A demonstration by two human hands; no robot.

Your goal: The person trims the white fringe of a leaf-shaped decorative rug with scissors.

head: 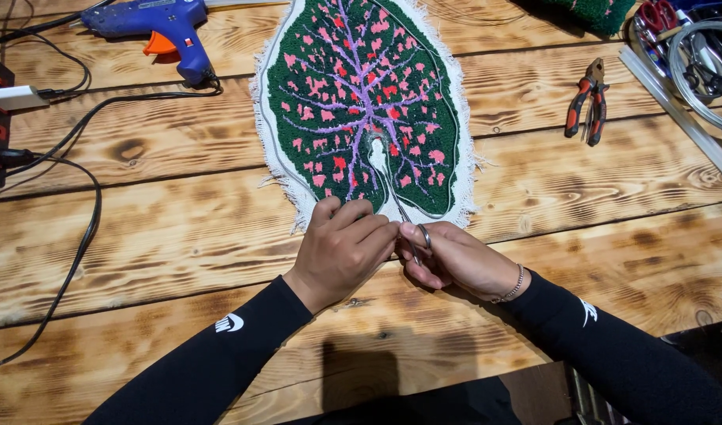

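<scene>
A tufted leaf-shaped rug (361, 94), green with pink flecks, purple veins and a white fringed edge, lies flat on the wooden table (180, 228). My left hand (345, 248) rests on the rug's near edge with fingers curled, pressing the fringe. My right hand (447, 256) grips small metal scissors (408, 224), fingers through the loops, blades pointing up toward the white stem at the rug's base. Both hands touch each other just below the rug.
A blue glue gun (160, 27) with an orange trigger lies at the back left, black cables (77, 236) trailing down the left side. Red-handled pliers (587, 102) lie to the right. Clear glue sticks (675, 110) and coiled tubing (703, 55) sit at the far right.
</scene>
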